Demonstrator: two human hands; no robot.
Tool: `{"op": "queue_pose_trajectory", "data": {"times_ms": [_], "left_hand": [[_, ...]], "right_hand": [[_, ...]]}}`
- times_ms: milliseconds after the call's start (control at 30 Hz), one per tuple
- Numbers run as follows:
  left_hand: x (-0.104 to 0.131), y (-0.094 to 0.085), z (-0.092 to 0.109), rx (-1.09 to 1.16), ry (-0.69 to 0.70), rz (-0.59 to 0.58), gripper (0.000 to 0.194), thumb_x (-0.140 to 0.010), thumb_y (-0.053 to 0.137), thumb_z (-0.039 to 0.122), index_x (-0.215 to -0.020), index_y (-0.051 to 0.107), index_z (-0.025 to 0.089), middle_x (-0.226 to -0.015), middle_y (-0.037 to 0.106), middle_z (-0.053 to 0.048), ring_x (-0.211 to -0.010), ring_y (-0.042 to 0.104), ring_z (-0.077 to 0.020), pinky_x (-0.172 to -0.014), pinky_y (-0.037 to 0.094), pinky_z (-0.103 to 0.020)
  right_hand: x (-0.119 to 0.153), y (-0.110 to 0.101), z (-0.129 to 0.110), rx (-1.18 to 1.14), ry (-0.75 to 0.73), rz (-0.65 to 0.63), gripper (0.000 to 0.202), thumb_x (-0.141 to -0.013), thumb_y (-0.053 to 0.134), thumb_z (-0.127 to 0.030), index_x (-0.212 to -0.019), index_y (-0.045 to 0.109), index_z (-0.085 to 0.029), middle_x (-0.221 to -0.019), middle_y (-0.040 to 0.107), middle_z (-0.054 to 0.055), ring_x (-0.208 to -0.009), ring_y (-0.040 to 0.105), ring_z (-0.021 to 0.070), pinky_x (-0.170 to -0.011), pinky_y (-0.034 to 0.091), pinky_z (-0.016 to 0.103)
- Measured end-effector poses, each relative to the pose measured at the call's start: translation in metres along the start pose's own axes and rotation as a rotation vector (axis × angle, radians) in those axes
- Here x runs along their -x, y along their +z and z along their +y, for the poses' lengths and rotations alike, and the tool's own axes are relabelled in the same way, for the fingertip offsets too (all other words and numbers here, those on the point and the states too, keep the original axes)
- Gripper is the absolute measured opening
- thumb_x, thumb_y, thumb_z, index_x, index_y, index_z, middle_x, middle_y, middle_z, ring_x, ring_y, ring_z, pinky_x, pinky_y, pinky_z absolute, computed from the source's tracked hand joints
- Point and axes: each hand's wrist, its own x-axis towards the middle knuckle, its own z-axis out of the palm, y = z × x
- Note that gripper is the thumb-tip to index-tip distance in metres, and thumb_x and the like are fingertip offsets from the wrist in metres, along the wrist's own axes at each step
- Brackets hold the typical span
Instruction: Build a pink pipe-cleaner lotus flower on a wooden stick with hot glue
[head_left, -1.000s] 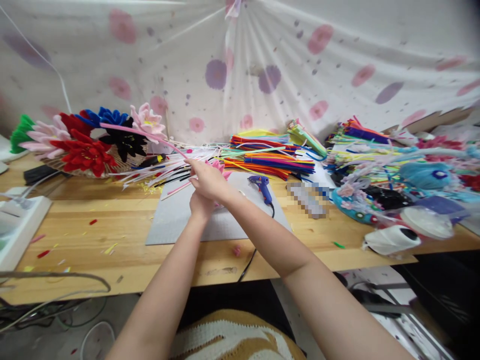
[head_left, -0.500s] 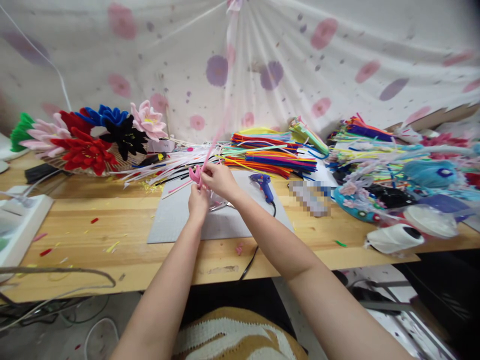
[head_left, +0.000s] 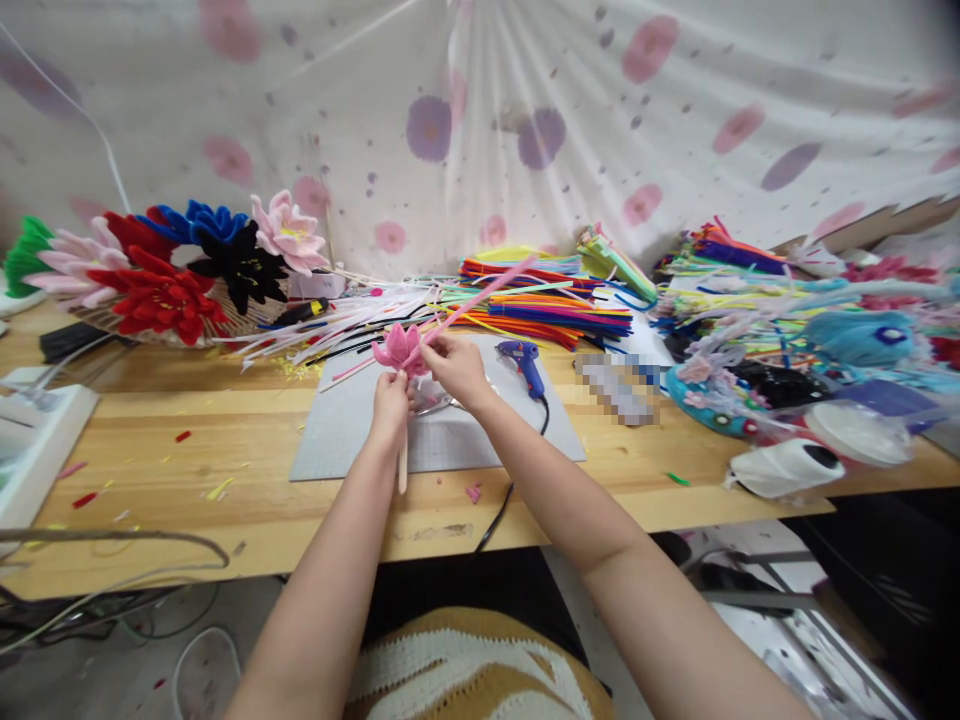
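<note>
A pink pipe-cleaner flower [head_left: 397, 347] stands above the grey mat, its petals facing up. My left hand [head_left: 393, 402] is closed around its base, and a pale wooden stick [head_left: 403, 465] juts out below that fist. At the flower's right side my right hand [head_left: 456, 368] pinches a pink pipe cleaner [head_left: 487, 289], whose long free end slants up to the right. Under my hands, partly covered, lies something with shiny metal parts, perhaps scissors [head_left: 439, 405]. A blue glue gun [head_left: 523, 367] rests on the mat to the right.
The grey mat [head_left: 330, 455] lies on a wooden table [head_left: 247, 430]. Bundles of coloured pipe cleaners [head_left: 551, 300] line the back. Finished flowers [head_left: 165, 300] fill the left rear. A white spool [head_left: 784, 467] and a blue headpiece [head_left: 709, 405] sit at right. A white box [head_left: 45, 450] stands left.
The pink flower has turned so its open petals show, and the stick now shows below my left hand. My right hand has moved slightly right, swinging the pipe cleaner from near upright to a slant.
</note>
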Motion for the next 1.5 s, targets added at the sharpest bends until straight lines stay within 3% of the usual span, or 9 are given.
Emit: {"op": "queue_pose_trajectory", "data": {"times_ms": [133, 500, 767, 1000, 1300, 1500], "left_hand": [[0.009, 0.001, 0.003, 0.034, -0.032, 0.01, 0.021, -0.086, 0.039, 0.025, -0.068, 0.03, 0.02, -0.039, 0.022, 0.012, -0.025, 0.018, -0.002, -0.033, 0.006, -0.012], [0.011, -0.008, 0.013, 0.502, -0.288, -0.133, 0.035, -0.091, 0.03, 0.027, -0.058, 0.026, 0.017, -0.041, 0.015, 0.01, -0.026, 0.017, -0.0015, -0.027, 0.006, -0.012], [0.016, -0.009, 0.01, 0.652, -0.305, -0.272, 0.035, -0.091, 0.03, 0.027, -0.058, 0.029, 0.017, -0.042, 0.016, 0.009, -0.029, 0.017, -0.0019, -0.026, 0.009, -0.011], [0.019, -0.012, 0.007, 0.701, -0.313, -0.348, 0.037, -0.091, 0.03, 0.028, -0.056, 0.027, 0.017, -0.042, 0.019, 0.008, -0.03, 0.017, -0.0018, -0.026, 0.011, -0.011], [0.024, -0.011, 0.012, 0.649, -0.293, -0.291, 0.043, -0.088, 0.034, 0.042, -0.054, 0.026, 0.017, -0.043, 0.015, 0.009, -0.03, 0.013, -0.0018, -0.026, 0.01, -0.012], [0.026, -0.008, 0.012, 0.617, -0.249, -0.283, 0.039, -0.09, 0.03, 0.034, -0.055, 0.028, 0.017, -0.042, 0.014, 0.009, -0.028, 0.013, -0.0014, -0.026, 0.008, -0.011]], "right_hand": [[0.009, 0.003, 0.006, -0.117, 0.114, 0.05, 0.022, -0.075, 0.047, -0.031, -0.062, 0.057, -0.016, -0.051, 0.053, -0.003, -0.047, 0.047, 0.0073, -0.051, 0.036, 0.019], [0.028, 0.014, 0.018, -0.358, 0.21, 0.057, 0.023, -0.071, 0.054, -0.037, -0.061, 0.056, -0.016, -0.05, 0.053, -0.004, -0.041, 0.045, 0.0056, -0.044, 0.035, 0.019], [0.03, 0.021, 0.026, -0.797, 0.558, 0.159, 0.021, -0.063, 0.058, -0.028, -0.05, 0.048, -0.016, -0.042, 0.049, -0.005, -0.033, 0.035, 0.0029, -0.034, 0.022, 0.018], [0.032, 0.026, 0.024, -1.036, 0.808, 0.078, 0.006, -0.064, 0.054, -0.015, -0.061, 0.056, -0.011, -0.042, 0.046, -0.007, -0.031, 0.029, 0.0003, -0.031, 0.014, 0.015], [0.033, 0.032, 0.028, -1.112, 0.821, 0.032, 0.006, -0.066, 0.055, -0.015, -0.065, 0.058, -0.011, -0.042, 0.045, -0.007, -0.032, 0.027, 0.0, -0.03, 0.013, 0.013], [0.033, 0.031, 0.027, -1.129, 0.823, 0.022, 0.006, -0.069, 0.054, -0.015, -0.066, 0.058, -0.01, -0.042, 0.045, -0.007, -0.032, 0.027, 0.0001, -0.03, 0.015, 0.014]]}}
